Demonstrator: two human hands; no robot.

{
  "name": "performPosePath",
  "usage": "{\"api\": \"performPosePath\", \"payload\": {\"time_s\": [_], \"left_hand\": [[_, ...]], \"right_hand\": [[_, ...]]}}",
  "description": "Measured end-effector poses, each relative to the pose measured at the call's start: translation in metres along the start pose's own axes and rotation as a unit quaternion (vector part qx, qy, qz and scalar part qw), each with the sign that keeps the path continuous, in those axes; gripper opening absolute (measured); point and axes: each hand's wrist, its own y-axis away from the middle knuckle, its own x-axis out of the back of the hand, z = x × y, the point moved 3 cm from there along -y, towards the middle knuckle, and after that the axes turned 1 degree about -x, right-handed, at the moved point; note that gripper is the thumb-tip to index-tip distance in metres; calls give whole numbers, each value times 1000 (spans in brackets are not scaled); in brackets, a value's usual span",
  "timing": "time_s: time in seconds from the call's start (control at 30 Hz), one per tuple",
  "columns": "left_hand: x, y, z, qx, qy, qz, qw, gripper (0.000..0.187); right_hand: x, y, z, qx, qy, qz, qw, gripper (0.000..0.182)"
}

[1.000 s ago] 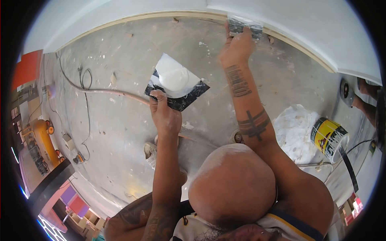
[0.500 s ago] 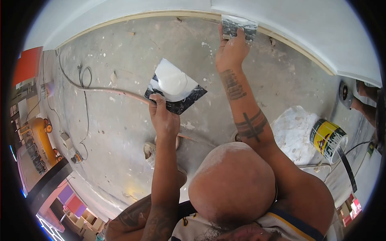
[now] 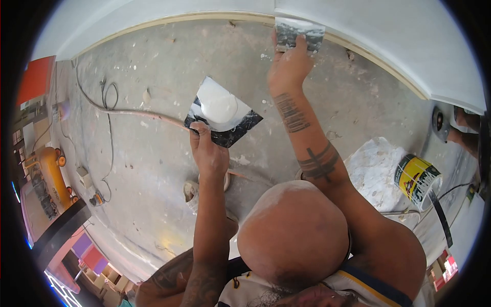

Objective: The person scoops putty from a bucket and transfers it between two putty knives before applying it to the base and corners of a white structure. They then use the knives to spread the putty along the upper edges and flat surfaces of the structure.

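Observation:
In my left hand [image 3: 209, 151] is a flat square plate [image 3: 236, 132], dark and smeared, gripped by its near corner with the thumb on top. White putty [image 3: 219, 107] is heaped across the plate's far part. My right hand [image 3: 290, 66] reaches far forward, closed on a putty spreader [image 3: 300, 35] whose face is streaked white. The spreader's far edge overlaps the foot of the white wall [image 3: 358, 30], beside the pale trim strip [image 3: 378, 59]. Some fingers are hidden behind the spreader.
A yellow bucket [image 3: 417, 176] lies tilted on the right by a white-stained sheet [image 3: 376, 163]. A hose [image 3: 138, 113] and a cable [image 3: 110, 148] cross the concrete floor. A yellow compressor [image 3: 51, 174] is at left. Another person's foot [image 3: 440, 123] shows at right.
My right hand and the spreader have shifted slightly left along the wall's foot. The left hand and the putty-laden plate have hardly moved.

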Motion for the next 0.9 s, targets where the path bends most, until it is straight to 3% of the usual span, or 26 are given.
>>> {"api": "performPosePath", "payload": {"time_s": [0.17, 0.23, 0.33, 0.47, 0.53, 0.63, 0.73, 0.9], "left_hand": [[13, 2, -3, 25, -3, 37, 999, 44], [16, 2, -4, 26, 2, 49, 998, 44], [15, 2, -5, 22, 12, 46, 999, 44], [10, 3, 0, 12, 16, 28, 999, 38], [12, 3, -1, 16, 16, 34, 999, 38], [13, 3, -2, 18, 6, 42, 999, 43], [12, 2, -2, 14, -2, 38, 999, 47], [14, 2, -2, 19, -6, 23, 1000, 45]], "right_hand": [[4, -2, 5, 21, 39, 4, 999, 34], [-1, -6, 4, -26, 19, 98, 995, 34], [-1, -13, 9, -8, 13, 46, 999, 34], [-7, -14, 10, 4, 15, 45, 999, 35], [-14, -7, 7, 11, 6, -31, 999, 35], [-17, 9, 9, -13, -29, -23, 999, 44], [-2, 6, 22, -20, -3, 22, 1000, 35], [1, 1, 26, -11, 9, 21, 1000, 36]]}}
